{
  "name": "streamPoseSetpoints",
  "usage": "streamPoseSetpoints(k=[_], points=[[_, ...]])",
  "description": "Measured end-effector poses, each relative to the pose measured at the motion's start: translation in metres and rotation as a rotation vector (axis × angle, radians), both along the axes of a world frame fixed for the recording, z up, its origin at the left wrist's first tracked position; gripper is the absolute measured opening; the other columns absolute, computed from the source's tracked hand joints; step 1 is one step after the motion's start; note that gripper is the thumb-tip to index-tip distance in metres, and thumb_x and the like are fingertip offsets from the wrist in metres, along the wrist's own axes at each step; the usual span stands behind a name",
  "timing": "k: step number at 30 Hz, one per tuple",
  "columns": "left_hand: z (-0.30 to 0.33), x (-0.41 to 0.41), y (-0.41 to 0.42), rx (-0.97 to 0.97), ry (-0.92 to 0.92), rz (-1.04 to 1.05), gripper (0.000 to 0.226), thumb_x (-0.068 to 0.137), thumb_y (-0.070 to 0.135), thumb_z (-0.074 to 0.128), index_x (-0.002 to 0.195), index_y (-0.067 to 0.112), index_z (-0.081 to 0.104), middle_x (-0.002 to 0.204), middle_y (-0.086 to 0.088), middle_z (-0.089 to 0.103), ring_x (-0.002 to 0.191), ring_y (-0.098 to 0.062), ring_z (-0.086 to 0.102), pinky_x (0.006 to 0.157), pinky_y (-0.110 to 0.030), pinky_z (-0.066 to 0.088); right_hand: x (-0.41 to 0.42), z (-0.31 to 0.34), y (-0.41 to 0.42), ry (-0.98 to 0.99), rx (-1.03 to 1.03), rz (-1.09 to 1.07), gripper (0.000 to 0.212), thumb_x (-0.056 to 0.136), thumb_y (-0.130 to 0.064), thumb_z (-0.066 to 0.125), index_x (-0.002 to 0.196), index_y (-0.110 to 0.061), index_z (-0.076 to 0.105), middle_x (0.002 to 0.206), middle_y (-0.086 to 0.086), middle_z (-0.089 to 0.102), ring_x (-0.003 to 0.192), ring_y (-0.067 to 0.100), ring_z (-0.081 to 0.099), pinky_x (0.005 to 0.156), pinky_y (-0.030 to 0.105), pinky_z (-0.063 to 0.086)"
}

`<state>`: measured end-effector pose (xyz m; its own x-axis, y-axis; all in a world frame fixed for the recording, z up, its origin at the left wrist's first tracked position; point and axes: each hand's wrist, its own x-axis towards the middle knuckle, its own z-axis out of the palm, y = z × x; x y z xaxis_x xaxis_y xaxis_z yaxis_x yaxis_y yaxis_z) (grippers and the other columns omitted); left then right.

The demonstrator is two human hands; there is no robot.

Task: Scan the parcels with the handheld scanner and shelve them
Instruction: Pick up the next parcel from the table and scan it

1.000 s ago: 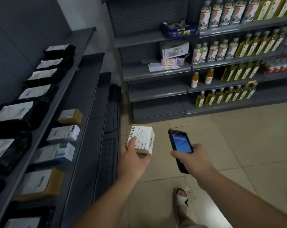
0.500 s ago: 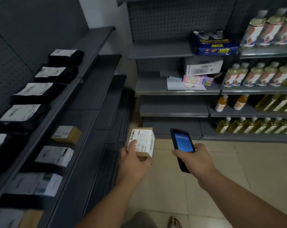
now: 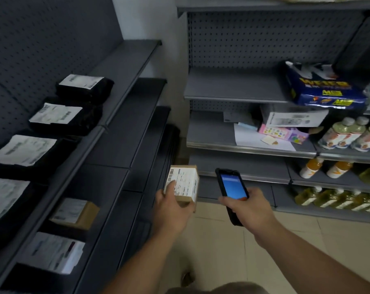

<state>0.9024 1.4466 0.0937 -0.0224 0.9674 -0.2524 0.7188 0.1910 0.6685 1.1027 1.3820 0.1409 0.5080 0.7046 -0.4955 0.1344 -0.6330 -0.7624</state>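
My left hand (image 3: 171, 211) grips a small brown cardboard parcel (image 3: 185, 183) with a white barcode label facing up, my thumb resting on the label. Just to its right, my right hand (image 3: 249, 206) holds the black handheld scanner (image 3: 232, 187), its blue screen lit and its top end level with the parcel. The two are a short gap apart, in mid-air over the aisle floor. On the grey shelving (image 3: 107, 145) to my left lie black bagged parcels (image 3: 82, 90) on the upper shelf and small boxes (image 3: 74, 213) on the one below.
A second grey shelf unit (image 3: 232, 90) faces me, bare on its left half. On it sit a blue pack (image 3: 324, 90), a white box (image 3: 294, 118), papers and rows of bottles (image 3: 349, 136) to the right. Beige floor tiles (image 3: 222, 251) run under my arms.
My view has moved closer to the far shelf unit and tilted up. Both hands keep the parcel and scanner side by side, in nearly the same pose.
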Motion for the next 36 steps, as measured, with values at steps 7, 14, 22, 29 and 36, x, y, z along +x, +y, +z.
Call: streamPoseSetpoints(k=[7, 14, 22, 29, 36], points=[[-0.001, -0.007, 0.075, -0.019, 0.027, 0.053, 0.09, 0.085, 0.047, 0.075, 0.161, 0.037, 0.027, 0.15, 0.001, 0.032, 0.129, -0.025, 0.049, 0.1, -0.04, 0.052, 0.002, -0.005, 0.095, 0.014, 0.024, 0.071, 0.088, 0.068, -0.047, 0.092, 0.138, -0.016, 0.048, 0.102, 0.005, 0.069, 0.086, 0.022, 0.07, 0.067, 0.037, 0.059], [-0.011, -0.008, 0.137, -0.042, 0.044, 0.217, 0.09, 0.085, 0.046, 0.075, 0.161, 0.038, 0.027, 0.153, 0.0, 0.03, 0.135, -0.025, 0.042, 0.096, -0.037, 0.049, 0.008, -0.022, 0.197, -0.014, -0.038, 0.239, 0.082, 0.061, -0.052, 0.09, 0.125, -0.018, 0.053, 0.091, 0.005, 0.073, 0.082, 0.024, 0.073, 0.078, 0.048, 0.065], [-0.009, -0.007, 0.172, -0.123, -0.01, 0.576, 0.091, 0.083, 0.043, 0.074, 0.161, 0.038, 0.027, 0.152, -0.005, 0.032, 0.136, -0.03, 0.04, 0.109, -0.048, 0.045, 0.001, -0.017, 0.302, -0.06, -0.049, 0.645, 0.052, 0.076, -0.034, 0.092, 0.106, -0.022, 0.052, 0.091, 0.003, 0.065, 0.072, 0.016, 0.064, 0.055, 0.027, 0.048], [-0.019, -0.029, 0.163, -0.177, -0.011, 0.877, 0.085, 0.087, 0.048, 0.071, 0.16, 0.036, 0.028, 0.152, -0.007, 0.032, 0.137, -0.036, 0.044, 0.107, -0.052, 0.05, -0.047, -0.031, 0.35, -0.06, -0.077, 0.906, 0.103, 0.035, -0.063, 0.084, 0.122, -0.016, 0.053, 0.102, 0.008, 0.066, 0.089, 0.026, 0.069, 0.076, 0.046, 0.063], [-0.036, -0.062, 0.161, -0.185, -0.033, 1.036, 0.085, 0.087, 0.05, 0.074, 0.158, 0.037, 0.028, 0.15, -0.008, 0.035, 0.136, -0.038, 0.047, 0.105, -0.056, 0.052, -0.11, -0.044, 0.375, -0.114, -0.099, 1.147, 0.098, 0.067, -0.046, 0.096, 0.142, -0.01, 0.045, 0.102, 0.004, 0.064, 0.095, 0.024, 0.065, 0.089, 0.046, 0.058]])
